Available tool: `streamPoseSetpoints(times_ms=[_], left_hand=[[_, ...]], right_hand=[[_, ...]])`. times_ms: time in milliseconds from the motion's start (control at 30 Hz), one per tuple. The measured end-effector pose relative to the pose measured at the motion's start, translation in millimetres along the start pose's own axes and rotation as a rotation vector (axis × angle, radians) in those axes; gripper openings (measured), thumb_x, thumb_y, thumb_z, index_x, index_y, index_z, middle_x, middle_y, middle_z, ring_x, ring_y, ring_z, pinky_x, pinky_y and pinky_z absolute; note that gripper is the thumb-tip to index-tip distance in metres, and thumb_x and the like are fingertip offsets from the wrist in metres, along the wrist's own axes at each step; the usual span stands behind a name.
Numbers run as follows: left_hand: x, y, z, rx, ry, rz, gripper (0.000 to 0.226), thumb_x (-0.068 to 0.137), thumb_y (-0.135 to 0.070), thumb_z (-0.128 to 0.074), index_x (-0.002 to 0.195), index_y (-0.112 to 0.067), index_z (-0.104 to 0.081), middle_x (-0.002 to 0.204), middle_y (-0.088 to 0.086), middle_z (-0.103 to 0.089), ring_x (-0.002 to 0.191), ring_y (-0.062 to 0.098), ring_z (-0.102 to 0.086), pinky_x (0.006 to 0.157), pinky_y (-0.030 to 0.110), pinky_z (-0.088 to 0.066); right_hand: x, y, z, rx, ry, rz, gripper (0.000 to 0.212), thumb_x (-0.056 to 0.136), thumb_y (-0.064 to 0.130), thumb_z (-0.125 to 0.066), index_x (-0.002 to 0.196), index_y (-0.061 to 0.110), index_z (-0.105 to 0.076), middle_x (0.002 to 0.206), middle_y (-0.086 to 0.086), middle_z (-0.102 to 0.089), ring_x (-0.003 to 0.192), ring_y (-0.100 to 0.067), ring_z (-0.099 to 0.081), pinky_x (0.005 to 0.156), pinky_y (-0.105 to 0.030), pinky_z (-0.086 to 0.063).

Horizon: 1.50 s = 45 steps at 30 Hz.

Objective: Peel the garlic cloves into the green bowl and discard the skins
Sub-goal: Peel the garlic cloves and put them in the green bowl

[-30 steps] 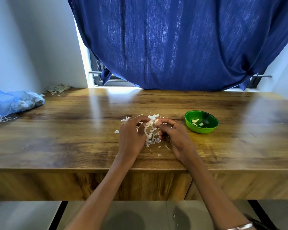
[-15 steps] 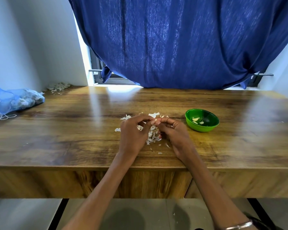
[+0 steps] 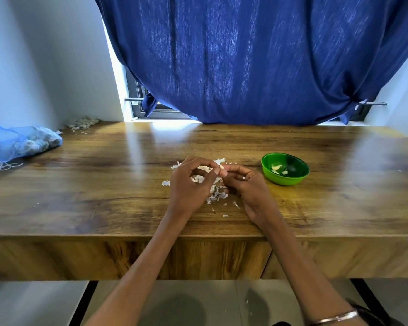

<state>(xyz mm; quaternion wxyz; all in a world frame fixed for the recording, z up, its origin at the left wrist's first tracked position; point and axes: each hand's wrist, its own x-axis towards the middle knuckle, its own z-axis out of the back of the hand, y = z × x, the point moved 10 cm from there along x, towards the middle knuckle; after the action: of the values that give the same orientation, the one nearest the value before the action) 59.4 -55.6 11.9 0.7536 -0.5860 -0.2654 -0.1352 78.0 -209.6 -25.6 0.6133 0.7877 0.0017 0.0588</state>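
Observation:
My left hand (image 3: 190, 187) and my right hand (image 3: 250, 191) meet fingertip to fingertip above the middle of the wooden table (image 3: 104, 198). Between them they pinch a small pale garlic clove (image 3: 221, 167), mostly hidden by the fingers. Under and around the hands lies a pile of white garlic skins (image 3: 216, 192). The green bowl (image 3: 295, 180) stands just right of my right hand and holds a few peeled cloves (image 3: 276, 167).
A blue mesh bag (image 3: 21, 142) with garlic bulbs lies at the table's far left. A heap of old skins (image 3: 81, 123) sits in the back left corner. A dark blue curtain (image 3: 257, 57) hangs behind the table.
Both hands have lifted slightly off the skin pile and drawn their fingertips together on the clove. The bowl has not moved.

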Motion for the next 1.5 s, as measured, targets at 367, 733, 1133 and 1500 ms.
streamPoseSetpoints(times_ms=[367,733,1133,1500], left_hand=[[-1.7,18.8,-5.2,-0.166,0.05,0.178,0.013,0.088,-0.005,-0.076,0.081,-0.011,-0.068,0.092,0.004,-0.07,0.069,0.015,-0.069,0.049,0.032,-0.055],[-1.2,17.8,-7.2,-0.013,0.054,0.115,0.02,0.094,-0.01,-0.071,0.083,-0.026,-0.068,0.091,-0.011,-0.071,0.071,0.025,-0.071,0.051,0.057,-0.057],[-0.8,15.7,-2.8,-0.049,0.019,0.08,0.021,0.096,-0.005,-0.067,0.088,-0.024,-0.067,0.093,-0.007,-0.07,0.076,0.019,-0.072,0.051,0.04,-0.058],[-0.7,21.3,-11.1,-0.011,0.085,0.123,0.013,0.096,-0.025,-0.069,0.085,-0.025,-0.063,0.089,-0.007,-0.069,0.069,0.025,-0.072,0.053,0.05,-0.059]], right_hand=[[1.6,1.4,-4.8,-0.098,0.037,0.07,0.011,0.086,0.001,-0.073,0.096,0.007,-0.074,0.083,0.001,-0.077,0.071,-0.003,-0.068,0.058,-0.021,-0.054],[4.1,0.8,-2.5,-0.139,0.005,0.082,0.006,0.087,0.004,-0.074,0.093,0.003,-0.074,0.086,-0.01,-0.074,0.074,-0.009,-0.067,0.063,-0.022,-0.055],[-5.5,10.9,-7.9,-0.075,0.024,0.113,0.013,0.088,0.003,-0.074,0.099,0.009,-0.075,0.086,-0.018,-0.076,0.067,-0.015,-0.069,0.066,-0.022,-0.058],[-0.2,10.7,-4.1,-0.189,0.014,0.172,0.008,0.092,0.004,-0.069,0.097,0.003,-0.075,0.098,-0.009,-0.078,0.089,-0.015,-0.071,0.071,-0.023,-0.056]])
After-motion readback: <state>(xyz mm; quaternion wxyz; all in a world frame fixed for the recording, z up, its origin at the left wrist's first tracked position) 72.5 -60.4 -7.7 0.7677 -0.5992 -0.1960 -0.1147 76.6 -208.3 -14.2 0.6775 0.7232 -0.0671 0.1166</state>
